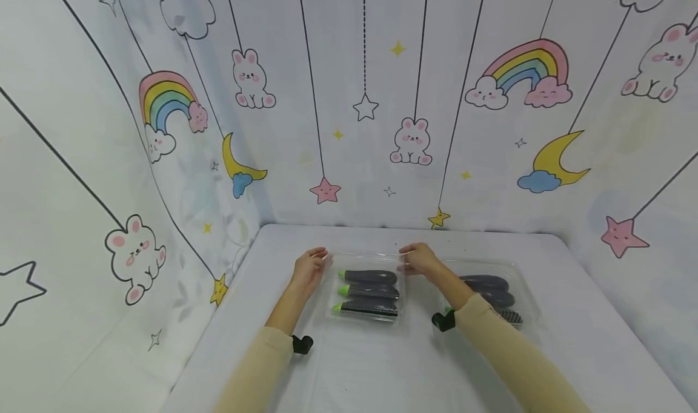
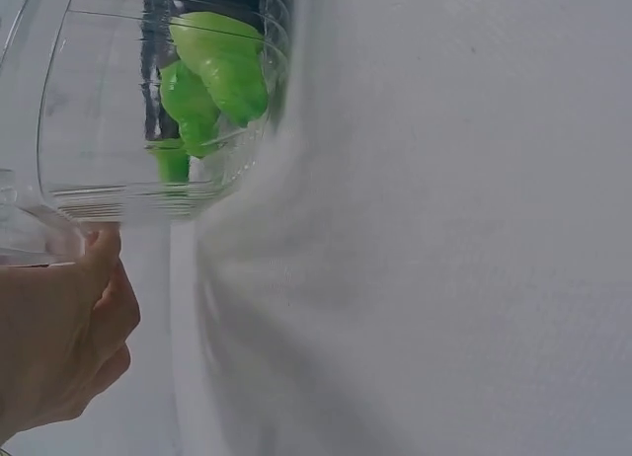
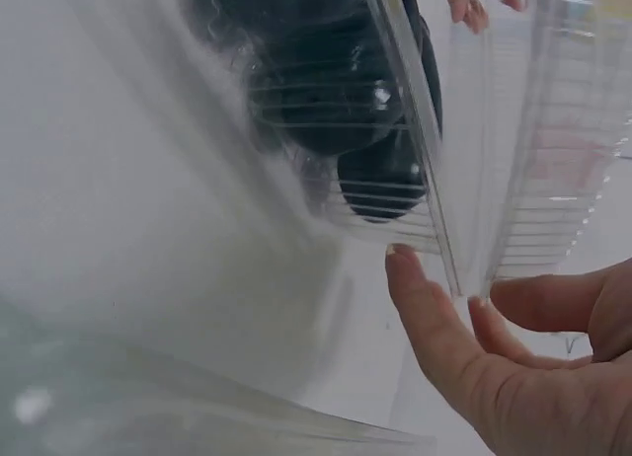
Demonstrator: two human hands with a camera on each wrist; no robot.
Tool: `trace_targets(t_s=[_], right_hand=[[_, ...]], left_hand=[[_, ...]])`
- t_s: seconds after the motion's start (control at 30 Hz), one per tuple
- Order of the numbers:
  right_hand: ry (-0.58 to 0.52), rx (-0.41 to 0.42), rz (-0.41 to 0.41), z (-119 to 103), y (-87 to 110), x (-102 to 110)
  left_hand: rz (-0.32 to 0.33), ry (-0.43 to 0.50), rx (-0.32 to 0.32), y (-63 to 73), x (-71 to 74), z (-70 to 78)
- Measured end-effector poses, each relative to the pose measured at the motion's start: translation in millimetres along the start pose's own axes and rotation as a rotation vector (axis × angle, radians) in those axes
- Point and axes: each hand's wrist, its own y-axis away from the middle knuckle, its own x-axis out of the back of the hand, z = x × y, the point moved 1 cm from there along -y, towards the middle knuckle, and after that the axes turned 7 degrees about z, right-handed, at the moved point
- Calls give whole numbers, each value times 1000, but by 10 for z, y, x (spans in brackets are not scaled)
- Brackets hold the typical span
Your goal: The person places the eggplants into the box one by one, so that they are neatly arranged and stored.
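Note:
A clear plastic clamshell box [image 1: 364,321] stands mid-table with three dark eggplants [image 1: 371,290] side by side in it, their green stem ends [image 2: 222,66] to the left. In the right wrist view its lid [image 3: 558,180] is raised at an angle from the base. My left hand [image 1: 309,269] holds the far left corner, fingers curled at the rim in the left wrist view. At the far right corner my right hand [image 1: 421,259] pinches the plastic edge between thumb and fingers [image 3: 425,318]. Part of each hand's grip is hidden.
A second clear plastic box [image 1: 526,280] with dark eggplants [image 1: 484,283] sits to the right, partly behind my right forearm. White cloth covers the table [image 1: 354,370]. A printed fabric wall [image 1: 371,158] rises along the table's back and sides.

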Motion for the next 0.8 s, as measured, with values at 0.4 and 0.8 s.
trace_targets(t_s=[0.4, 0.8], right_hand=[[105, 62, -34, 4, 195, -28], [217, 144, -24, 89, 486, -42]], left_hand=[[13, -96, -82, 64, 57, -50], [-50, -408, -151, 212, 215, 4]])
